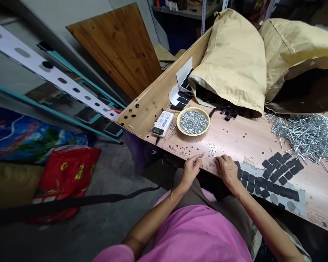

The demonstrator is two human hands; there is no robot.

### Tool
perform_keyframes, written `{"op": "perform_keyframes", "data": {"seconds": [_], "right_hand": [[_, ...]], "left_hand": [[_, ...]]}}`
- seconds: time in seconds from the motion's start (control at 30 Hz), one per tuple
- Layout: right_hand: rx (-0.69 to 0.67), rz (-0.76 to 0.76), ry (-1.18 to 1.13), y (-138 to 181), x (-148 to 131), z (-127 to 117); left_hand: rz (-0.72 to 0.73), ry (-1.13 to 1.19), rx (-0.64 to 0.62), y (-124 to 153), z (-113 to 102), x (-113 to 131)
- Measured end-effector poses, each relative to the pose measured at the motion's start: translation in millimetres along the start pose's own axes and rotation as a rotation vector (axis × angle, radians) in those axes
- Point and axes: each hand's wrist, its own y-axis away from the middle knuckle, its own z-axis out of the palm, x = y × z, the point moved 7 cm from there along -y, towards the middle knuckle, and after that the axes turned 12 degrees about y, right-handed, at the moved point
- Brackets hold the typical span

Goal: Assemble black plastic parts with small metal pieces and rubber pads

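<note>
My left hand (190, 170) is closed in a pinch at the table's front edge, with the bright tip of a thin metal rod (203, 155) showing past the fingertips. To its right, my right hand (226, 169) rests at the same edge with its fingers curled together; whatever they hold, if anything, is hidden. Between and just beyond both hands lies a small patch of tiny silvery metal pieces (212, 149). Behind that stands a yellow bowl (179, 130) full of similar small metal pieces. Square black pads (278, 189) lie in rows beside my right forearm, partly on a grey sheet (302, 200).
A heap of long thin metal rods (311, 136) lies on the right. Two large paper sacks (235, 62) lie open at the back. A white-and-black box (163, 124) sits left of the bowl, against a wooden side board (153, 105). A perforated metal upright (61, 80) slants across the left.
</note>
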Motion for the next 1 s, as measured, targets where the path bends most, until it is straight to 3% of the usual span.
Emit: {"op": "perform_keyframes", "data": {"seconds": [0.17, 0.33, 0.47, 0.6, 0.83, 0.9, 1.0], "right_hand": [[0.145, 0.048, -0.179, 0.5, 5.8, 7.6], [0.237, 0.172, -0.722, -2.8, 27.3, 0.7], [0.261, 0.277, -1.125, 6.2, 35.3, -3.0], [0.256, 0.372, -1.342, 16.9, 38.1, -1.8], [0.345, 0.458, -1.475, 29.5, 46.9, -1.2], [0.400, 0.449, -1.410, 34.3, 49.2, -2.8], [0.516, 0.356, -1.124, 42.7, 51.4, -13.2]], "left_hand": [[-0.156, 0.060, -0.065, 0.5, 15.2, -8.8], [-0.308, 0.107, -0.161, 6.0, 31.7, -12.6], [-0.320, 0.132, -0.262, 10.2, 47.8, -10.3], [-0.297, 0.137, -0.329, 13.6, 60.3, -8.6], [-0.304, 0.096, -0.369, 18.0, 70.8, -8.3], [-0.315, 0.087, -0.380, 19.9, 73.4, -9.0], [-0.336, 0.088, -0.384, 23.4, 76.6, -10.3]]}}
